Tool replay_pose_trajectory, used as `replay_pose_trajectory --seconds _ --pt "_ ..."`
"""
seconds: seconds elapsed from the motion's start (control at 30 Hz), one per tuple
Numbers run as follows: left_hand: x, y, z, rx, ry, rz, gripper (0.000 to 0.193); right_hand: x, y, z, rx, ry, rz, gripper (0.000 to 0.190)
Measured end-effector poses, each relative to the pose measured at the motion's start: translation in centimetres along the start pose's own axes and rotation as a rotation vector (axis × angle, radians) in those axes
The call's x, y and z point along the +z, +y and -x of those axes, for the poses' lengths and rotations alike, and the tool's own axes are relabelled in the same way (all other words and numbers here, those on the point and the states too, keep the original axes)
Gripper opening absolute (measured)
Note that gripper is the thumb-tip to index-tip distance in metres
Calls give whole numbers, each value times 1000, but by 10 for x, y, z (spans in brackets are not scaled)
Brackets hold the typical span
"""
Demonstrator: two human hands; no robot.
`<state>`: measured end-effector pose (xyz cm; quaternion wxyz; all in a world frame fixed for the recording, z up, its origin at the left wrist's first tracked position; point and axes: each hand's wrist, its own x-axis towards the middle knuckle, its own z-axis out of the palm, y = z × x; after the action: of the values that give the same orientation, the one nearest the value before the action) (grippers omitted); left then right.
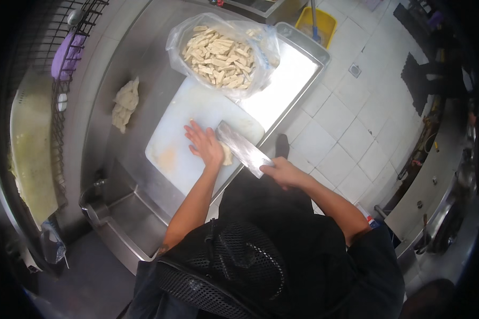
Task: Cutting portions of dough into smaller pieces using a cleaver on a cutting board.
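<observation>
My right hand (286, 173) is closed around the handle end of a broad steel cleaver (244, 148). The cleaver's blade reaches in over a white cutting board (179, 119). My left hand (204, 144) is over the board with its fingers spread and nothing gripped in them. Between that hand and the blade shows a pale piece of food (226, 154), partly hidden; whether the palm or blade touches it I cannot tell. Beyond the board, a clear plastic bag (175, 44) stands wide open, filled with many pale cut strips of food (219, 58).
A crumpled beige cloth (125, 104) lies on the steel counter (143, 67) left of the board. Nearer me on the left is a steel sink basin (137, 219). A metal tray (299, 67) extends under the bag. On the tiled floor (339, 131) stands a yellow bucket (328, 24).
</observation>
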<state>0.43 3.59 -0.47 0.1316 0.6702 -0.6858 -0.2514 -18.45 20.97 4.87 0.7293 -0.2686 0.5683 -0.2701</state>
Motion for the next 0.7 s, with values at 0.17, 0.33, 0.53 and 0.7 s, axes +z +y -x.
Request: replay_pose_trajectory --seconds 0.17,0.33,0.53,0.7 --pt "-2 4 -2 1 13 21 69 21 3 -25 -41 55 13 38" --pt "-2 -8 -7 -30 56 48 70 34 -8 -25 -111 60 8 33" --pt "-17 -36 -13 -17 140 588 64 50 -36 2 -434 219 405 26" --pt "-60 -75 -5 -14 374 849 56 73 -57 8 -591 395 836 20"
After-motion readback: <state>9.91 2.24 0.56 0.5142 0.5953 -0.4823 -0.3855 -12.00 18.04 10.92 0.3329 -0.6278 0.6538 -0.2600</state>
